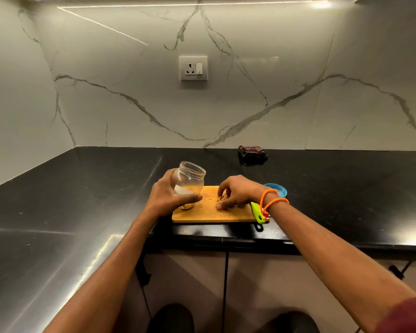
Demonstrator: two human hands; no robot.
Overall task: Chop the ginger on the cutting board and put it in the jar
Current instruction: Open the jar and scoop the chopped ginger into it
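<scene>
A wooden cutting board (202,215) lies on the black counter near its front edge. My left hand (168,195) grips a clear glass jar (189,180), tilted with its open mouth up and to the right, its base at the board's left end. Some ginger bits lie inside the jar at the bottom. My right hand (238,193) is curled over a small heap of chopped ginger (222,197) in the middle of the board, fingertips pinching it. A few loose bits lie just left of the heap.
A knife with a green handle (257,213) lies at the board's right end, mostly hidden under my right wrist. The jar's blue lid (277,188) sits on the counter behind that wrist. A dark folded cloth (252,153) rests by the marble wall.
</scene>
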